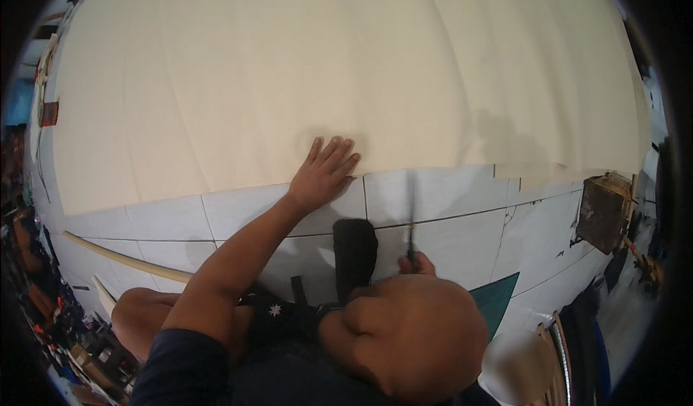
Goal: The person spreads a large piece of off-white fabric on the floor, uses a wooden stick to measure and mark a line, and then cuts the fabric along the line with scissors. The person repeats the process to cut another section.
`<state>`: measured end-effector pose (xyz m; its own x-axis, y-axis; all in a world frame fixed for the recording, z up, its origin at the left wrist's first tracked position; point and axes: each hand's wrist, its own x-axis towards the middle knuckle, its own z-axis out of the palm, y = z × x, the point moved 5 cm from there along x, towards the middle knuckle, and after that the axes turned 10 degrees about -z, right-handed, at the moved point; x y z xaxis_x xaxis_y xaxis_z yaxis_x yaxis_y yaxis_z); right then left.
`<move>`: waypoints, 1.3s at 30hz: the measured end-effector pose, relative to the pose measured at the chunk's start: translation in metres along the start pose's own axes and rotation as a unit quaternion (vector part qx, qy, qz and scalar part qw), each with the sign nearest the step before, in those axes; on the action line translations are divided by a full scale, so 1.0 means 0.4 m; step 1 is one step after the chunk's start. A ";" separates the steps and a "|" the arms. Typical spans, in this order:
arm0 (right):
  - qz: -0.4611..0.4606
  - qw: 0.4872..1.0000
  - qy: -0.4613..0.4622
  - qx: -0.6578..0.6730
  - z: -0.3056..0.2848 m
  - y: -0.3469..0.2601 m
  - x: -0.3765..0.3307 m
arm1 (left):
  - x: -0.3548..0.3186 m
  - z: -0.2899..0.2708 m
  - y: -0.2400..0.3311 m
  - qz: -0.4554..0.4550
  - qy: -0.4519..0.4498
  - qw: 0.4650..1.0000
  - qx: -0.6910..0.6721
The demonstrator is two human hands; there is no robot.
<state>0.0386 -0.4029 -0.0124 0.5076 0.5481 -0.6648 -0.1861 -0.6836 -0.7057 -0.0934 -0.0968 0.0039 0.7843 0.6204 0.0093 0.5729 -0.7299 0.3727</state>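
Observation:
My left hand [323, 169] lies flat with its fingers spread on a large cream sheet [253, 81], close to the sheet's near edge. In my right hand [417, 264], partly hidden behind my bent knee [419, 334], is a long thin knife-like tool [411, 222] with a dark grip. Its narrow length is blurred and points away from me over the white tiles, its far end near the edge of the sheet. A black elongated thing [354, 251] with a rounded end lies between the hands, nearer to me.
The sheet covers much of the white tiled floor [289, 222]. A pale curved strip [130, 256] lies at the left. A brown box-like object [603, 212] stands at the right, and a green flat piece [498, 298] shows beside my knee. Assorted items crowd the far left.

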 end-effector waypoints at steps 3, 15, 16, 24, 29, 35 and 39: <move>-0.015 0.996 -0.085 -0.015 0.090 -0.046 -0.009 | -0.013 0.007 0.021 -0.024 0.020 0.999 -0.040; -0.117 0.987 -0.107 -0.040 0.149 -0.060 0.051 | 0.004 -0.018 0.048 -0.099 0.023 0.989 -0.108; -0.092 0.987 -0.129 -0.037 0.161 -0.095 0.060 | 0.010 -0.020 0.056 -0.105 0.034 0.986 -0.124; -0.078 0.988 -0.123 -0.059 0.216 -0.134 0.084 | 0.017 0.001 0.063 -0.108 0.050 0.979 -0.164; -0.071 0.988 -0.137 -0.031 0.233 -0.153 0.073 | 0.014 0.001 0.055 -0.108 0.070 0.976 -0.177; -0.073 0.987 -0.129 -0.066 0.237 -0.153 0.079 | 0.013 -0.003 0.057 -0.118 0.080 0.970 -0.199; -0.068 0.985 -0.129 -0.087 0.241 -0.163 0.080 | 0.013 0.010 0.054 -0.123 0.069 0.976 -0.166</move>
<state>-0.0139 -0.2945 -0.0114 0.2829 0.7292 -0.6231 0.0276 -0.6555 -0.7547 -0.0761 -0.1105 0.0082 0.5804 0.8143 -0.0020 0.6127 -0.4351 0.6598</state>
